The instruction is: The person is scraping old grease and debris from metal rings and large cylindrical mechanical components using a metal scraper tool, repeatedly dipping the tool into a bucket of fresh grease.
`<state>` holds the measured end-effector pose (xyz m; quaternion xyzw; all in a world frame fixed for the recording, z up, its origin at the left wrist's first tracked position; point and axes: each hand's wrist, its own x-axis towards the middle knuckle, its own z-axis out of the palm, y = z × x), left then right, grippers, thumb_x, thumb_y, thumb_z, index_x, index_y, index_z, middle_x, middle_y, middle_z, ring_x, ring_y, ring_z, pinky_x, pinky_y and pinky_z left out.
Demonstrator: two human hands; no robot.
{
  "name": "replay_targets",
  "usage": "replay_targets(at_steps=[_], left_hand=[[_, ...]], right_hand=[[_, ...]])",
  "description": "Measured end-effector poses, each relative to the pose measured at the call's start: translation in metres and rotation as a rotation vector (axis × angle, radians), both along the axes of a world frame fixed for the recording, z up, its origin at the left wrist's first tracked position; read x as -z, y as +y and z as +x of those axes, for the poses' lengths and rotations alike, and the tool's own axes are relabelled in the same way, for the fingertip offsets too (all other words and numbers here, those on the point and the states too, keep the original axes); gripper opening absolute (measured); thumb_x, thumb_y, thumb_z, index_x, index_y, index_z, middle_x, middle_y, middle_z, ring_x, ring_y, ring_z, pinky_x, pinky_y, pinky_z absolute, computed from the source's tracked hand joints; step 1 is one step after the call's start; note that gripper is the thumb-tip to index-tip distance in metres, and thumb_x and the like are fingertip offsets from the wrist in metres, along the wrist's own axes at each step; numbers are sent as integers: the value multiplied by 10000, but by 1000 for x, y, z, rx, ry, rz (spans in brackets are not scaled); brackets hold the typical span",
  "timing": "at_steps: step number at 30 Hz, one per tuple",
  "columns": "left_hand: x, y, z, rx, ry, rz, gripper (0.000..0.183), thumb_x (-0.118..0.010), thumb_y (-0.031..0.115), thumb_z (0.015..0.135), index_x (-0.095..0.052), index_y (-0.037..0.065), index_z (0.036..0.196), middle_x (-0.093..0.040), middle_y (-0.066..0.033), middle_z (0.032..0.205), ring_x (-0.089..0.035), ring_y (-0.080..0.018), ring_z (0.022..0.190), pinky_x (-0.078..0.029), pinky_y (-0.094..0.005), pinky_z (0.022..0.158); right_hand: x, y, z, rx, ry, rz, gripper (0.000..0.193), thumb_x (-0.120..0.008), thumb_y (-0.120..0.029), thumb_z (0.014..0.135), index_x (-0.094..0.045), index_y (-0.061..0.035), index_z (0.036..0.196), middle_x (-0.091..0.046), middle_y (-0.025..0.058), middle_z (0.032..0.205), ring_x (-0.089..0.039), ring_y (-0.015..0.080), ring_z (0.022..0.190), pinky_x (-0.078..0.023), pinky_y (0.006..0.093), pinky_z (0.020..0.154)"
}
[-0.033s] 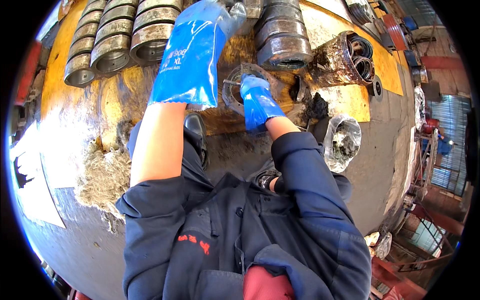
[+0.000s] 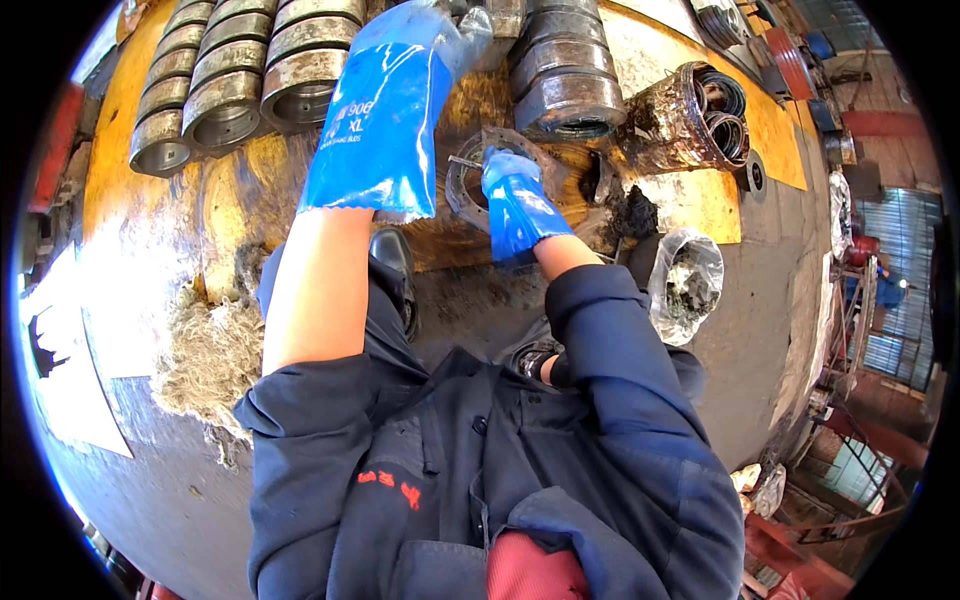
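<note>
Both my hands wear blue rubber gloves. My left hand [image 2: 462, 32] reaches to the far edge, beside a dirty metal piece [image 2: 505, 20]. Its greasy fingers are bent inward; what they hold, if anything, is hidden. Closer to me, my right hand [image 2: 510, 172] is closed round a thin metal rod [image 2: 463, 162], whose end sticks out to the left. That hand is over a grimy, flat metal ring [image 2: 468, 205] with an open centre, lying on the oily yellow board [image 2: 250, 190].
Rows of ribbed metal cylinders [image 2: 225, 115] lie at the far left, and a dark one [image 2: 568, 95] lies right of my left hand. A greasy container of rings [image 2: 680, 120] is farther right. A clear plastic bag [image 2: 688, 285] and a heap of fibre waste [image 2: 205, 350] flank my legs.
The rod end in my right hand has shifted very slightly upward. Otherwise both hands and the parts around them keep their places.
</note>
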<state>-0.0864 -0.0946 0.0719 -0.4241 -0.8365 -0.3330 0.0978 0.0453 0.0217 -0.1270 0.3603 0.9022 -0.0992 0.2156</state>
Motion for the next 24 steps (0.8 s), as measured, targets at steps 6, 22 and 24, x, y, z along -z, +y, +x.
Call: replay_targets(at_steps=[6, 22, 24], left_hand=[[12, 9, -24, 52, -82, -125, 437, -484, 472, 886, -648, 154, 1136, -653, -148, 1095, -598, -343, 1047, -469, -425, 931], [14, 21, -9, 38, -100, -105, 472, -480, 505, 886, -641, 152, 1155, -644, -154, 1122, -587, -351, 1071, -460, -417, 941], [10, 23, -2, 34, -101, -92, 469, -481, 504, 885, -641, 153, 1151, -645, -156, 1117, -590, -350, 1066, -461, -419, 936]], right_hand=[[-11, -67, 18, -101, -2, -44, 287, -413, -189, 940, -574, -90, 1155, -635, 169, 1129, -642, 319, 1014, -528, 427, 806], [16, -47, 11, -23, 82, 75, 277, -505, -168, 860, -616, -3, 1054, -694, 137, 873, -690, 307, 860, -529, 479, 659], [23, -63, 7, 20, 213, 130, 282, -500, -168, 871, -610, -18, 1083, -696, 127, 904, -690, 300, 875, -525, 501, 669]])
